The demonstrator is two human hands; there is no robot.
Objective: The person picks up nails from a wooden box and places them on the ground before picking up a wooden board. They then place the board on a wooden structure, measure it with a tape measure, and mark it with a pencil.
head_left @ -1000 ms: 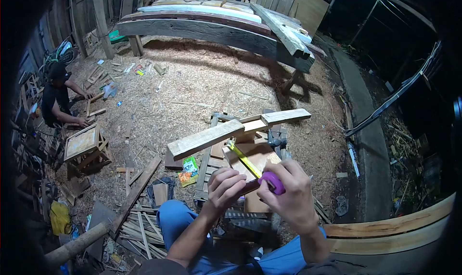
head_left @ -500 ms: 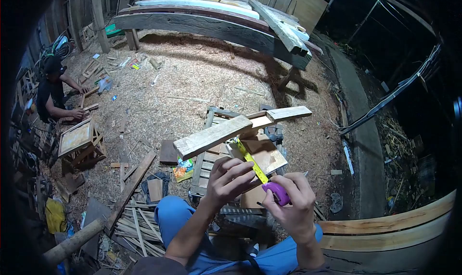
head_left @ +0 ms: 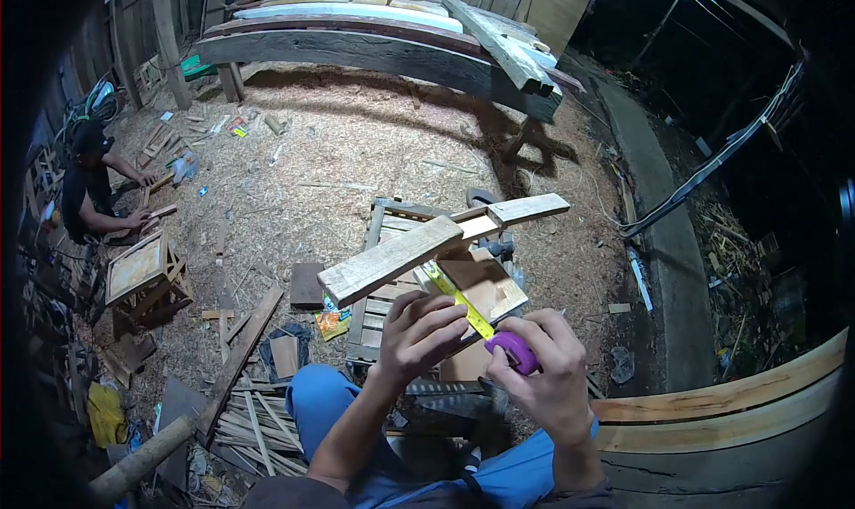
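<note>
My right hand (head_left: 554,362) is wrapped around a purple tape measure (head_left: 514,352). Its yellow blade (head_left: 461,301) runs out up and to the left, reaching the joined wooden pieces. My left hand (head_left: 420,335) has its fingers curled against the blade's left side; its thumb is hidden. Ahead of both hands lies a wooden assembly: a thick pale board (head_left: 392,258) at the left, joined through a short crosspiece to another board (head_left: 532,209) at the right. Beneath it, a flat wooden panel (head_left: 485,286) rests on a slatted wooden stand (head_left: 367,317).
A person (head_left: 93,188) crouches at the left, hands on wood strips. A small wooden frame stool (head_left: 142,273) stands nearby. A workbench with heavy beams (head_left: 356,53) spans the back. Long planks (head_left: 712,398) lie at the right; scrap strips (head_left: 254,429) lie by my left knee.
The view has shifted slightly. My hands keep nearly the same hold on the tape measure, whose case has turned a little. A thin pointed tool seen by my right hand earlier no longer shows.
</note>
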